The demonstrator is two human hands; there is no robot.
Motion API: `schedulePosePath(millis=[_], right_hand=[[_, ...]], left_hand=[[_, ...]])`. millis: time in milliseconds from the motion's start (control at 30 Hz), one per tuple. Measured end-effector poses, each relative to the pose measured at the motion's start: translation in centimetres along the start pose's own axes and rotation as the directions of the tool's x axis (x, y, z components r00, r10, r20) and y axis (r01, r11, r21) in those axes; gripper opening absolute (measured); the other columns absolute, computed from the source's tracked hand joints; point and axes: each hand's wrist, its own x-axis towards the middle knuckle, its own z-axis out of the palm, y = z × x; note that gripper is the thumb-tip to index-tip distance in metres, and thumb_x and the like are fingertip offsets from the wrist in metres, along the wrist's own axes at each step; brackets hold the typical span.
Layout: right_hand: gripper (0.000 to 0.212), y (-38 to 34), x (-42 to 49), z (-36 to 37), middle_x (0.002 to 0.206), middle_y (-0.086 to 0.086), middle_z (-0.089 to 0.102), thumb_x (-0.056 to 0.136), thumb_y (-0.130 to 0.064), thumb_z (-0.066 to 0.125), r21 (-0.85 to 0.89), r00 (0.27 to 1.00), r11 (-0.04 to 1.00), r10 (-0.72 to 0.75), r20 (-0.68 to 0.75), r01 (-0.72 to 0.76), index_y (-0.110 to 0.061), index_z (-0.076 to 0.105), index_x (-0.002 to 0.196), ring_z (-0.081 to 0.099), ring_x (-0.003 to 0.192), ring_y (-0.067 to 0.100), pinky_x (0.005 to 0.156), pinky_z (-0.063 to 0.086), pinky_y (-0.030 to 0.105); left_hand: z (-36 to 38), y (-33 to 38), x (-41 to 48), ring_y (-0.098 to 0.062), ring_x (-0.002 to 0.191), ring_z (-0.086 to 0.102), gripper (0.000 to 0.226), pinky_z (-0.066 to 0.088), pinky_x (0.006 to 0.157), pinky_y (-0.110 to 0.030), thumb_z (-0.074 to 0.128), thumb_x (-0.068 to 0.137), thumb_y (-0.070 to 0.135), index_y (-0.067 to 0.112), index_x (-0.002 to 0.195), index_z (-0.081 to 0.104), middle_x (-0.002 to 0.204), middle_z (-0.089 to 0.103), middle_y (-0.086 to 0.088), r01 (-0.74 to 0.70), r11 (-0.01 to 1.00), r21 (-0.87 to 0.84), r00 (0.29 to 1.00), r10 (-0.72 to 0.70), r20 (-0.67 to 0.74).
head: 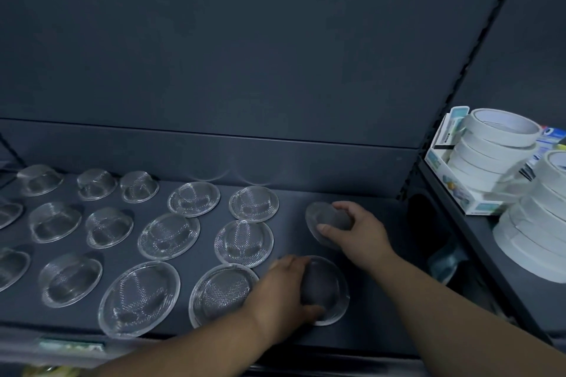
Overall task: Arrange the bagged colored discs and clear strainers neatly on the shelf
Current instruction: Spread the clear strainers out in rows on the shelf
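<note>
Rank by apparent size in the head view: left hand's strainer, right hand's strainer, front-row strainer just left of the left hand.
1. front-row strainer
2. left-hand strainer, nearer the camera
3. right-hand strainer
Unsure for 2 and 3: the left hand and right hand partly cover them.

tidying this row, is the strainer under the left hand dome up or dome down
Dome up: the strainer under the left hand bulges upward, its flat rim lying on the shelf.
</note>
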Motion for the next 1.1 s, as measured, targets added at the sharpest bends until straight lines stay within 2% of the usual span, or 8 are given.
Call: schedulePosePath(millis=[100,233,367,533,700,800,933,1100], right_hand=[[0.057,-0.7,0.2,1.0,0.118,-0.004,0.061,0.069,-0.035,0.082,-0.154,0.995,0.985,-0.063,0.072,0.074,-0.027,0.059,0.121,0.056,0.111,0.013,0.091,0.039,0.018],[0.059,-0.9,0.2,2.4,0.125,-0.002,0.059,0.07,-0.033,0.081,-0.238,0.984,0.964,-0.087,0.157,0.123,-0.026,0.058,0.123,0.054,0.115,0.013,0.09,0.034,0.014],[0.061,-0.6,0.0,3.0,0.125,-0.002,0.058,0.067,-0.031,0.081,-0.274,0.978,0.95,-0.102,0.184,0.15,-0.026,0.057,0.123,0.052,0.114,0.014,0.091,0.032,0.014],[0.075,-0.3,-0.4,2.3,0.136,-0.002,0.049,0.068,-0.031,0.083,-0.24,0.977,0.961,-0.093,0.189,0.138,-0.023,0.049,0.135,0.047,0.124,0.013,0.095,0.026,0.01],[0.057,0.2,-2.7,1.8,0.122,-0.005,0.056,0.068,-0.034,0.081,-0.201,0.989,0.968,-0.144,0.038,0.148,-0.025,0.059,0.12,0.052,0.115,0.015,0.1,0.038,0.024],[0.047,0.8,-5.1,2.4,0.113,-0.011,0.057,0.066,-0.035,0.082,-0.182,0.978,0.961,-0.21,-0.002,0.206,-0.028,0.064,0.109,0.053,0.109,0.011,0.096,0.041,0.024],[0.044,1.3,-7.3,3.1,0.107,-0.016,0.058,0.065,-0.038,0.082,-0.168,0.97,0.956,-0.236,0.05,0.242,-0.032,0.065,0.105,0.055,0.103,0.007,0.095,0.045,0.026],[0.041,1.0,-8.3,3.3,0.1,-0.018,0.058,0.068,-0.039,0.081,-0.195,0.969,0.949,-0.235,0.078,0.246,-0.031,0.065,0.105,0.053,0.098,0.005,0.088,0.04,0.017]], left_hand=[[-0.1,-0.2,-0.4,-0.01,0.127,0.038,0.081,0.025,0.105,-0.016,0.071,0.072,0.047,0.029,0.142,0.035,0.137,0.042,0.006,-0.014,1.0,-0.017,1.0,0.014,0.001],[-0.8,-0.4,-0.7,-0.01,0.126,0.041,0.079,0.028,0.106,-0.014,0.074,0.072,0.045,0.025,0.141,0.04,0.136,0.045,0.005,-0.029,0.997,-0.075,1.0,0.029,0.005],[-2.8,-1.9,-1.2,-0.007,0.124,0.043,0.061,0.022,0.099,-0.005,0.07,0.079,0.042,0.025,0.135,0.048,0.132,0.048,0.006,-0.002,0.995,-0.1,0.991,-0.011,-0.136],[-4.2,-4.8,-2.9,-0.007,0.127,0.04,0.061,0.019,0.099,-0.006,0.068,0.077,0.051,0.026,0.13,0.051,0.132,0.045,0.012,0.127,0.989,-0.079,0.958,-0.143,-0.249],[-3.6,-5.9,-4.4,-0.014,0.142,0.021,0.08,0.01,0.114,-0.017,0.071,0.078,0.046,0.02,0.144,0.034,0.151,0.029,0.003,0.2,0.977,-0.076,0.94,-0.213,-0.267],[-3.3,-5.6,-4.3,-0.014,0.145,0.013,0.084,0.004,0.115,-0.018,0.067,0.082,0.045,0.02,0.148,0.023,0.156,0.019,0.0,0.22,0.97,-0.103,0.938,-0.239,-0.253],[-2.7,-5.1,-4.3,-0.014,0.144,0.015,0.083,0.007,0.115,-0.018,0.068,0.082,0.044,0.02,0.148,0.024,0.155,0.021,0.0,0.201,0.972,-0.12,0.945,-0.225,-0.236],[-2.1,-4.8,-4.6,-0.008,0.137,0.03,0.077,0.021,0.114,-0.019,0.07,0.079,0.041,0.026,0.144,0.031,0.148,0.033,0.005,0.138,0.978,-0.155,0.963,-0.169,-0.21]])
